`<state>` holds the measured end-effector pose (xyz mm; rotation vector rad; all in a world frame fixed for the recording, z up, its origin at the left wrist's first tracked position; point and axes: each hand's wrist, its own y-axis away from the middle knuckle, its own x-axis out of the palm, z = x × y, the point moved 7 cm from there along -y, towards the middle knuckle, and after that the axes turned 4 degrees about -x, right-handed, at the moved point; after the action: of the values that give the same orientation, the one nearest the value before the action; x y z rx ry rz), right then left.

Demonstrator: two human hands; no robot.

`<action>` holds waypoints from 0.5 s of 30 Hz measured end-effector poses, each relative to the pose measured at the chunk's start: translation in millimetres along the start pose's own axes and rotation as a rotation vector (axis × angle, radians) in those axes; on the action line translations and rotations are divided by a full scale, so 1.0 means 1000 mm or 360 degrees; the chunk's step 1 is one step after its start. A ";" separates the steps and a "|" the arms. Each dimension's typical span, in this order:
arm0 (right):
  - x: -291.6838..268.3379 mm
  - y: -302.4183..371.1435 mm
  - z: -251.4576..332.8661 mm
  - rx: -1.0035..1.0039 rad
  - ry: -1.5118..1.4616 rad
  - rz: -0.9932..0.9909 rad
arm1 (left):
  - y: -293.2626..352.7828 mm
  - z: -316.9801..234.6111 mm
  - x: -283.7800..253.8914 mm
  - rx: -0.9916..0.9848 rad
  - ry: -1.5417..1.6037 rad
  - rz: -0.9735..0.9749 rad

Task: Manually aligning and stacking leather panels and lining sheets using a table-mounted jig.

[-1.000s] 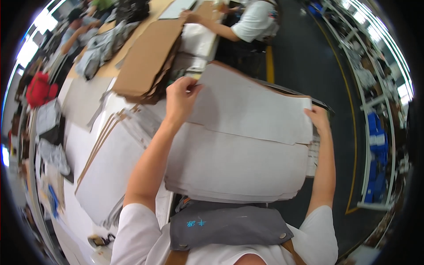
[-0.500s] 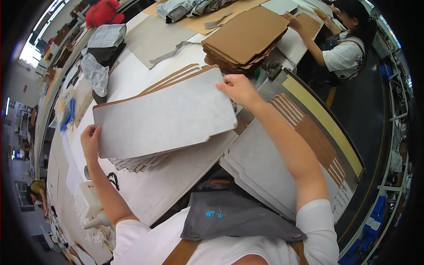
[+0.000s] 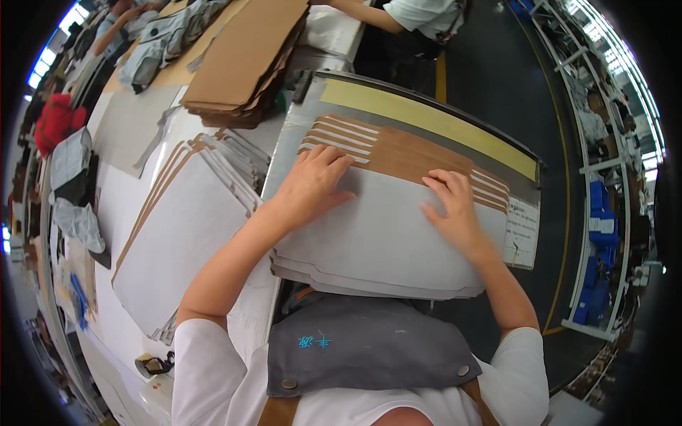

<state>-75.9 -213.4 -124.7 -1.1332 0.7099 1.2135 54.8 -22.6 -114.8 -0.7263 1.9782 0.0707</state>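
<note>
A fanned stack of white-faced sheets with brown edge strips lies in front of me, its far edges staggered in steps. My left hand lies on the left part of the stack, fingers stretched toward the stepped strips and thumb apart. On the right part, my right hand touches the top sheet near the brown strip, its fingers spread and slightly bent. Neither hand grips a sheet. To the left, a second pile of similar white sheets sits on the white table, fanned at its edges.
A tall pile of brown sheets stands at the far left. Beyond the stack runs a yellow strip on the grey board. A co-worker's arm reaches in at the top. Shelving with blue bins lines the right side.
Both hands have left the white sheet they held over the left pile and moved right onto the stepped stack. The view has turned to the right.
</note>
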 end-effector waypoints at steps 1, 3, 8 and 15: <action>0.002 0.006 -0.002 0.0034 0.0011 -0.0011 | -0.010 -0.003 0.008 0.0030 0.0010 0.0019; 0.009 0.011 -0.001 0.0073 0.0025 -0.0034 | -0.024 0.000 0.028 -0.0082 -0.0240 0.0224; -0.007 0.013 -0.005 0.0210 -0.0133 -0.0261 | -0.041 0.001 0.027 -0.0322 0.0072 0.0455; -0.095 0.029 -0.033 0.0459 -0.0444 -0.0101 | -0.037 -0.054 -0.055 0.0065 0.0175 0.0135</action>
<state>-123.3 -278.7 -58.4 -0.7259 0.6073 1.1452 49.7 -45.5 -32.6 -0.6316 2.1094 0.0417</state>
